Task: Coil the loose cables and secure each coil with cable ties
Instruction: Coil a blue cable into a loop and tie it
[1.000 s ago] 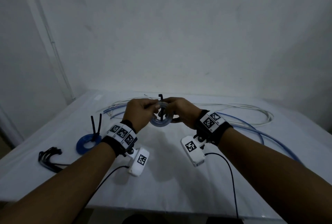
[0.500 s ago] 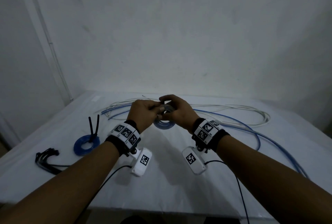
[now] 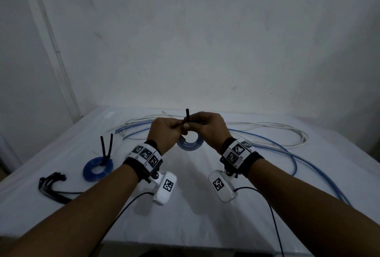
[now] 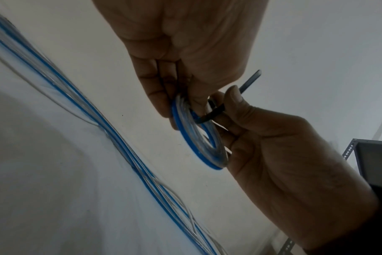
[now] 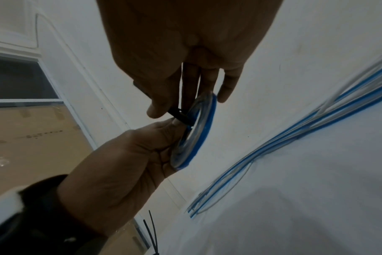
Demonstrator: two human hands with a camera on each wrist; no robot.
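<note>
Both hands meet over the table, small blue coil [image 3: 190,143] hanging just below the fingers. Left hand [image 3: 164,133] pinches the coil rim and the black cable tie [image 4: 209,115] looped round it. Right hand [image 3: 207,129] pinches the tie's tail, which points up from the fingertips. Tail nearer the right hand, so tightening likely means pulling along that axis, away from the coil.

White-covered table [image 3: 185,226]; wall conduit [image 3: 61,67]; perhaps metal shelving [image 4: 373,155]
</note>
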